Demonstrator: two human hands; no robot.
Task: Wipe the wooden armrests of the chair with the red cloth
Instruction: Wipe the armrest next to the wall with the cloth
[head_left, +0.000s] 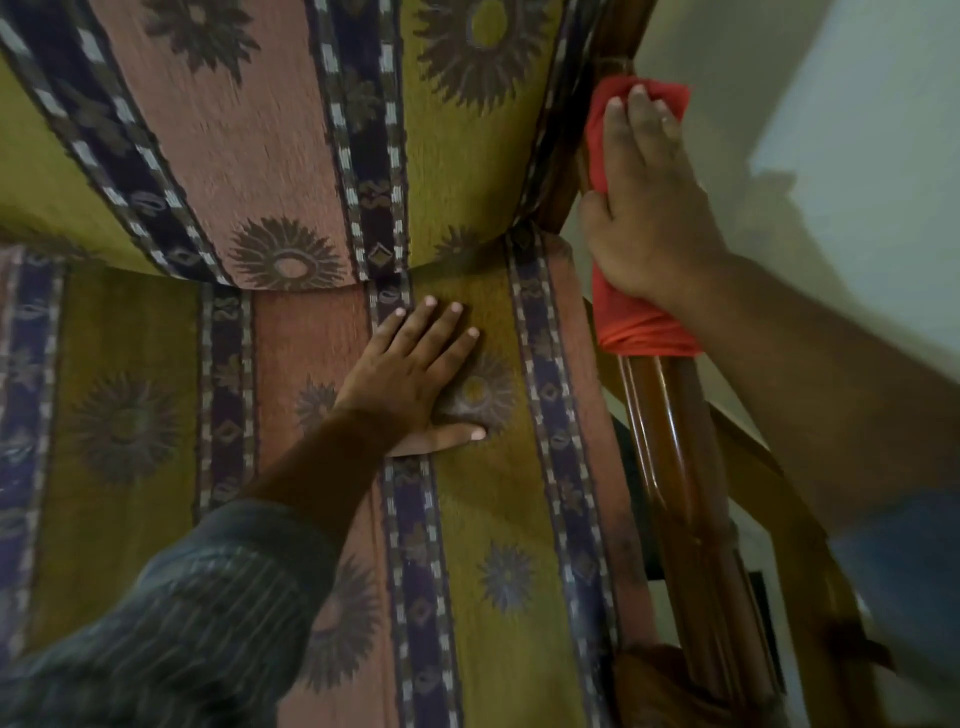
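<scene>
- Your right hand lies on the red cloth, pressing it onto the wooden armrest on the chair's right side.
- Right fingers: stretched long and close together along the cloth, pointing toward the chair back; they lie flat on top instead of curling into a fist.
- Right thumb sits on the inner side of the armrest, against the cloth's edge. So the hand clamps the cloth against the wood (thumb one side, palm and fingers on top).
- The red cloth is wrapped around the armrest. It runs from past your fingertips, near where the armrest meets the back post, to a bunched edge just behind your wrist.
- Bare glossy wood shows below the cloth, running toward the camera.
- Your left hand is flat on the seat cushion, palm down, holding nothing.
- Left fingers: spread slightly, fully extended, tips close to the seam where the seat meets the backrest cushion.
- Left thumb is splayed out sideways, pointing toward the armrest; it lies beside a sunburst motif in the fabric.
- The left arm wears a dark striped sleeve; the right forearm is bare.
- The two hands are well apart, with a striped band of upholstery between them.
- A pale wall is behind the armrest (frame a bit blurred).
</scene>
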